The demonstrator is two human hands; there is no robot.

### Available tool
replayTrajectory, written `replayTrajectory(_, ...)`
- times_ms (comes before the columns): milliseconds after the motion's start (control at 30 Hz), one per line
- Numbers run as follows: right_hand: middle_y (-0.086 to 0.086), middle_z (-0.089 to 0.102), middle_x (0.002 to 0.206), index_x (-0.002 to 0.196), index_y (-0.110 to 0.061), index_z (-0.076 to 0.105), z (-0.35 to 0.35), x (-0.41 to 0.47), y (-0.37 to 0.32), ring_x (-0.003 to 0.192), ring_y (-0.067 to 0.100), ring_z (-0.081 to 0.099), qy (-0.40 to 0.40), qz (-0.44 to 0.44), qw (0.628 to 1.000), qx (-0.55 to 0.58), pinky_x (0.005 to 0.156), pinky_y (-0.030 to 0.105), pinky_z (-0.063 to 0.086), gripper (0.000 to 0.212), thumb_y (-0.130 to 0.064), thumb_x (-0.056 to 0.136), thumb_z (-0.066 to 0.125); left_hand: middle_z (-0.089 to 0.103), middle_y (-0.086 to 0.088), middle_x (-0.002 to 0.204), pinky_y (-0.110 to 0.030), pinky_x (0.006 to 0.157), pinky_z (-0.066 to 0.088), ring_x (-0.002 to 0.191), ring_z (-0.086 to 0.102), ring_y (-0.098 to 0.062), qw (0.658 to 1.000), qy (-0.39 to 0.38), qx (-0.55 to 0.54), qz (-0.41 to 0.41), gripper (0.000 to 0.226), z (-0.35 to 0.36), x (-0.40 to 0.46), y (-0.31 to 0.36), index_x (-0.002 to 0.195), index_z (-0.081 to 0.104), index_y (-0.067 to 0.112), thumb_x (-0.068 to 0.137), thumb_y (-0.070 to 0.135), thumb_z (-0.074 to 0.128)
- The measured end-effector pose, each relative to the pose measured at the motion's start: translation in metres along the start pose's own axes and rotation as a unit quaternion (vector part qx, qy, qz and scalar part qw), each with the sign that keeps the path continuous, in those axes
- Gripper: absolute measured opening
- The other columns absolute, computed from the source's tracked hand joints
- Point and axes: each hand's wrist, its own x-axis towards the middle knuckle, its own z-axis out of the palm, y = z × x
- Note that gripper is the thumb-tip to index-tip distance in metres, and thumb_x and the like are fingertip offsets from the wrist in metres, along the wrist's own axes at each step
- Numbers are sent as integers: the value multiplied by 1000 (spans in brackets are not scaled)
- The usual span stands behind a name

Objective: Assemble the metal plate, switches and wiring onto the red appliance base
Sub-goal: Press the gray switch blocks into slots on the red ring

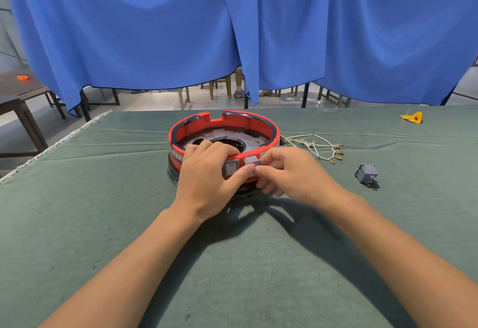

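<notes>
The left hand (207,175) grips the near wall of the red appliance base (223,141), its fingers (219,147) curled over the rim and the thumb lying across the front just below a grey rocker switch (231,168) already seated in the wall. The right hand (289,172) pinches a second switch (252,162) at the rim — fingers clamped on it, right beside the seated one and touching the red wall. Beyond the left fingers, inside the ring, lies the metal plate (256,140) with its round opening. The base stands on the green-covered desk (103,224). Beyond and to the right of the right hand's fingers trails the white wiring (318,146) with brass terminals, touching the base's far right side; further right, well apart, a loose grey switch (366,173) lies on the cloth.
</notes>
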Motion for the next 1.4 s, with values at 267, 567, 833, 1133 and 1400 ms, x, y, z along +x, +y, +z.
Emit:
replayTrajectory(267,-16,44,131,133,-32,50,-10,4,7,106,8,53,25,-91,982,-163,93,36,46,47,-45,89,60,68,3,87,-33,78,30,84,57,-18,999,12,-49,-4,32,1,1,2,89,70,11,84,41,59)
replayTrajectory(567,-7,55,100,97,-26,63,-9,9,6,86,4,50,44,-107,990,-83,74,18,38,10,-30,87,66,61,9,78,-31,78,30,79,49,-12,996,9,-83,-11,27,1,3,2,82,68,13,83,38,59)
replayTrajectory(833,-8,54,104,94,-36,65,-23,6,5,61,-8,54,-42,-64,997,-9,49,18,45,27,-19,77,77,53,15,88,-20,78,26,84,39,-3,994,-83,-53,56,34,-11,4,-10,98,62,17,73,41,65)
replayTrajectory(1133,-14,57,102,98,-36,59,-14,5,7,96,10,55,36,-99,982,-160,86,38,48,25,-30,79,73,64,4,97,-24,78,26,91,51,-16,994,-92,-17,58,35,-11,1,-9,105,63,13,74,25,75)
replayTrajectory(1400,-17,55,102,99,-38,61,-11,5,8,93,4,55,41,-99,986,-128,80,28,46,24,-30,78,70,66,5,102,-33,86,34,96,55,-18,996,-77,45,16,44,-5,-5,4,109,63,18,85,51,45)
